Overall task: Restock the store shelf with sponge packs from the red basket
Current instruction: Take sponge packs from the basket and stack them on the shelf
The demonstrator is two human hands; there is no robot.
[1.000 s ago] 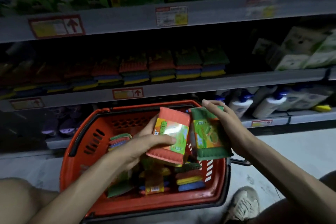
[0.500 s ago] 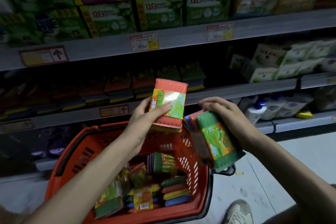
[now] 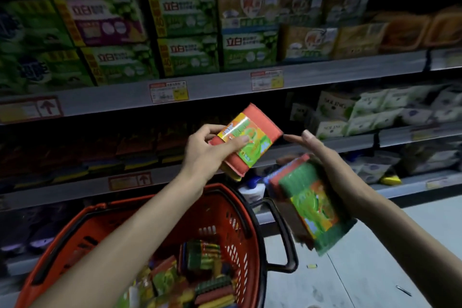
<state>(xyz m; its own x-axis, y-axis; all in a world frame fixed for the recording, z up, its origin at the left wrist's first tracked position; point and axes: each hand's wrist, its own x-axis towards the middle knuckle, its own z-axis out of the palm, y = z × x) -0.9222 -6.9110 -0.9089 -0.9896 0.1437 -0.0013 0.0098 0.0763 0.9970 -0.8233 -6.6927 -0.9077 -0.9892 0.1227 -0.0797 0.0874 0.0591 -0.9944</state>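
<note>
My left hand (image 3: 208, 150) grips orange sponge pack (image 3: 246, 141), raised before shelf (image 3: 175, 174). My right hand (image 3: 325, 157) clasps green sponge pack (image 3: 312, 201), fingers outstretched. More packs in red basket (image 3: 225, 217) below.

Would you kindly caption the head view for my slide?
Left hand and right hand each lift a sponge pack above the red basket.

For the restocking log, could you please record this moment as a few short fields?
left hand: holds orange sponge pack, raised toward the shelf
right hand: holds green-topped sponge pack, lower
red basket: below the hands, more packs inside
sponge shelf: dim row of packs, gap at its right end
</note>
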